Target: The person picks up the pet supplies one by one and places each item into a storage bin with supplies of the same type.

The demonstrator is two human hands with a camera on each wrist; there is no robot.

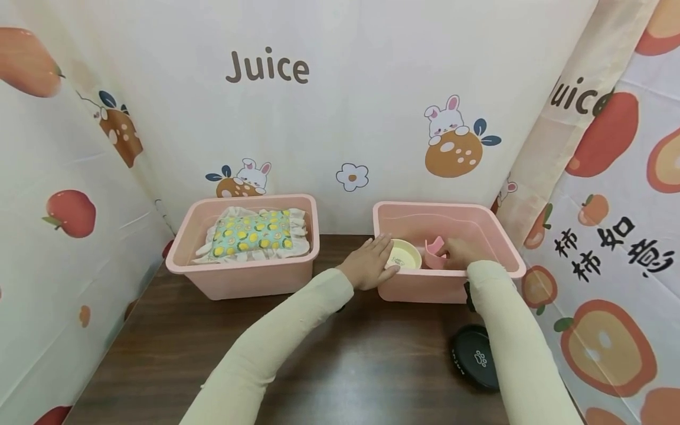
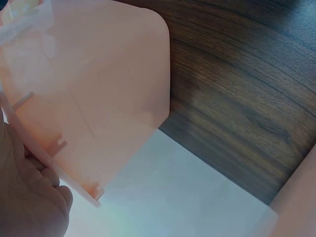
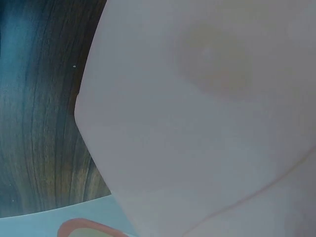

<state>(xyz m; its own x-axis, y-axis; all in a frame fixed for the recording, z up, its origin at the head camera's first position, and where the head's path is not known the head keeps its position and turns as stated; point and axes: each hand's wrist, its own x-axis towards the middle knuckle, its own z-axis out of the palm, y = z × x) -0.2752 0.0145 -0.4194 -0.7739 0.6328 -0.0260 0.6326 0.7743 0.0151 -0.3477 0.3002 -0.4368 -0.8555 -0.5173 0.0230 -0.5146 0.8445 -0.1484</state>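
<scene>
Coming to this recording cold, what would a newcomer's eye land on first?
Probably the bright lemon-print cushion with white ruffles, in the left pink bin. Next, the right pink bin, where the left hand rests on the rim and the right hand holds a pink curved piece beside a yellow round dish. A black round item with a paw print sits on the dark table.

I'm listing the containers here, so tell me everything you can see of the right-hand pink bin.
The right-hand pink bin looks like smooth plastic, open-topped, with rounded corners and walls tapering downward. It stands upright on the dark table. The left hand rests on its left rim; inside are a pale yellow dish and a curved pink piece, which the right hand holds.
</scene>
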